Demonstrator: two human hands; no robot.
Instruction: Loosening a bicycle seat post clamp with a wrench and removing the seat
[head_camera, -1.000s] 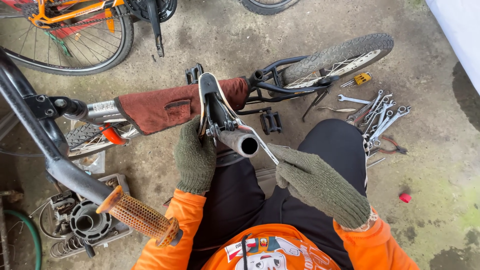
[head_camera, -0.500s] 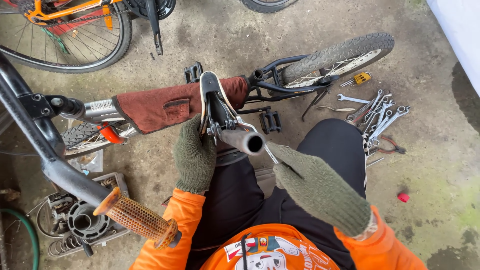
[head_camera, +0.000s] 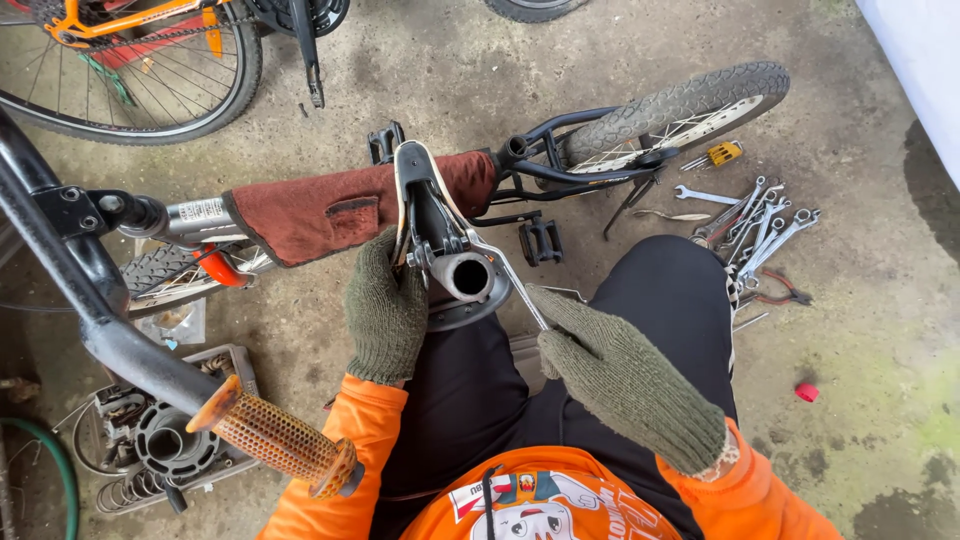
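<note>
At centre frame, the gloved left hand (head_camera: 385, 312) wraps its fingers around the underside of an upturned saddle (head_camera: 420, 205), steadying it against the lap. The right hand (head_camera: 625, 380), also gloved, pinches the handle of a wrench (head_camera: 510, 280) whose head sits at the clamp beside the seat post (head_camera: 462, 275), its open end facing up. It looks like the clamp nut is being worked; turning it further would call for a firm hold on the saddle and a steady swing of the wrench. Behind, a small bike (head_camera: 400, 200) lies on its side on the concrete, a red pad on its top tube. At lower left, a grey tray (head_camera: 235, 365) holds a sprocket, a spring and other parts. At right, spanners (head_camera: 760, 225) lie loose.
</note>
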